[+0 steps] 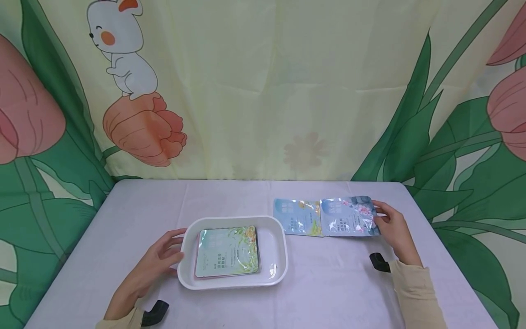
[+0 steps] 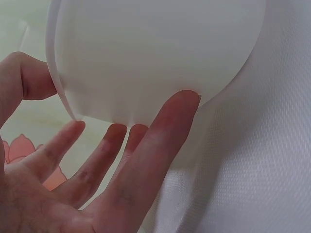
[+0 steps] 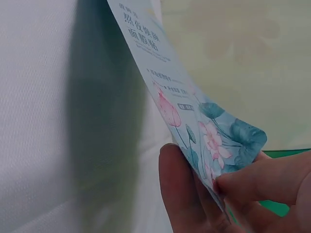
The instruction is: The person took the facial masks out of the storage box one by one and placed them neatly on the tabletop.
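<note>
My left hand (image 1: 158,260) is at the left end of a white plastic tray (image 1: 273,269). In the left wrist view, one digit reaches behind the tray's rim while the other fingertips touch its outer wall (image 2: 155,58). A light-blue face-mask sachet (image 1: 226,251) with a green plant print lies in the tray, apparently on top of another. On the right, my right hand (image 1: 393,228) pinches the right edge of a blue face-mask sachet (image 1: 347,217) printed with pink lotus flowers. The right wrist view shows this sachet (image 3: 170,92) tilted, thumb and fingers on opposite faces.
Left of the held sachet, and touching or slightly overlapping it, lies another blue sachet (image 1: 297,217) with yellow flowers. A white cloth (image 1: 328,283) covers the table. Behind it hangs a printed curtain (image 1: 246,100). Black wrist devices (image 1: 155,313) sit by both sleeves.
</note>
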A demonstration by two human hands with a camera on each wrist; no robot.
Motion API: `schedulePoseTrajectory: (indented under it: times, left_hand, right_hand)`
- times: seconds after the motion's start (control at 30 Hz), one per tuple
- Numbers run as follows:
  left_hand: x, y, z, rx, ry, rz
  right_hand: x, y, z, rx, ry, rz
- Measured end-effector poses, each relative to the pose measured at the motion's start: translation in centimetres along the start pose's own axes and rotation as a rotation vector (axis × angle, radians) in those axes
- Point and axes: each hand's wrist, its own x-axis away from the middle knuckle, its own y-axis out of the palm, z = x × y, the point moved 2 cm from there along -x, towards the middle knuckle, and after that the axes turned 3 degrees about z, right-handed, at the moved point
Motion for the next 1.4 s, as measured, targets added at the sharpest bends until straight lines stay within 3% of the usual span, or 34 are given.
schedulePoseTrajectory:
  times: [0.57,0.87,1.4]
  left_hand:
    - [0.0,0.1,-0.1,0.001,0.002,0.009]
    - [0.0,0.1,0.0,0.000,0.000,0.009]
    - [0.1,0.1,0.1,-0.003,0.014,0.001]
  right_hand:
    - [-0.4,0.7,1.1,0.060,0.020,0.021]
    - [-0.2,0.7,1.5,0.107,-0.004,-0.043]
    - [0.3,0.7,0.1,0.111,-0.024,-0.007]
